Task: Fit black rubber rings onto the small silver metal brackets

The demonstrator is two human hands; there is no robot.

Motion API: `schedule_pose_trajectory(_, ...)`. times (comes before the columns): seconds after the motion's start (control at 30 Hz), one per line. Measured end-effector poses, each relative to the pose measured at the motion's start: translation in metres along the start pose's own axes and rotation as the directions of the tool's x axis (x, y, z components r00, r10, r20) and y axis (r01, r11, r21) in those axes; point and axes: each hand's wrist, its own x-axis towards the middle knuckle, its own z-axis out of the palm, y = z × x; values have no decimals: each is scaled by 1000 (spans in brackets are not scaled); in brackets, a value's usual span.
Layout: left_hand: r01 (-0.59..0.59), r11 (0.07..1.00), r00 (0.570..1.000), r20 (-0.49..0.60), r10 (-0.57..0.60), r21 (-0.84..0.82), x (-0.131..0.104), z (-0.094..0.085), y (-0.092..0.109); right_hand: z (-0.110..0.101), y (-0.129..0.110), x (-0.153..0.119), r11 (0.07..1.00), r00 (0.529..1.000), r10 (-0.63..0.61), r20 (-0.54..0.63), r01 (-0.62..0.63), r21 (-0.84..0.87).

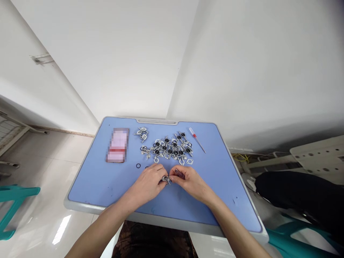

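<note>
Near the front middle of the blue table, my left hand (152, 179) grips a small metal part (166, 179) between thumb and fingers. My right hand (190, 181) is closed right beside it, fingertips at the part's right side; what it pinches is too small to make out. Beyond both hands lies a pile of metal parts with black round caps (170, 151). A smaller group of metal parts (142, 132) sits at the back left of the pile. One black ring (138, 166) rests left of my hands, and another is partly hidden behind my left hand.
A screwdriver (197, 139) with a clear and red handle lies right of the pile. At the table's left is a blurred pinkish rectangular object (117, 145). Green stools (16, 193) stand on both sides of the table (166, 218). A dark-clothed leg (292, 188) shows at right.
</note>
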Motion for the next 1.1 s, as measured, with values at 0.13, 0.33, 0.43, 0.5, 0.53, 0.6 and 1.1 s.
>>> schedule_pose_trajectory(0.13, -3, 1000, 1000, -9, 3, 11, 0, 1, -1, 1, 1, -1, 1000, 1000, 3, -1, -3, -15)
schedule_pose_trajectory(0.33, -5, 1000, 1000, -1, 5, -5, 0, -1, 1, -9, 0, -7, 998, 1000, -17, -5, 17, -67)
schedule_pose_trajectory(0.43, 4, 1000, 1000, 0, -4, -10, 0, -3, 2, -13, -1, -10, 994, 1000, -7, 14, 8, -111)
schedule_pose_trajectory(0.5, 9, 1000, 1000, -2, -9, -14, 0, -3, 2, -15, -2, -11, 992, 1000, -14, 9, 15, -123)
schedule_pose_trajectory(0.53, 10, 1000, 1000, -3, -10, -15, 0, -2, 2, -16, -3, -12, 993, 1000, -21, -2, 21, -113)
schedule_pose_trajectory(0.6, 11, 1000, 1000, -1, -11, -17, 0, -2, 1, -20, -3, -13, 999, 999, -27, -32, 25, -42)
schedule_pose_trajectory(1.1, -19, 999, 1000, -16, 19, -47, 2, 0, -4, -24, -3, -10, 896, 962, -109, -248, 204, 395)
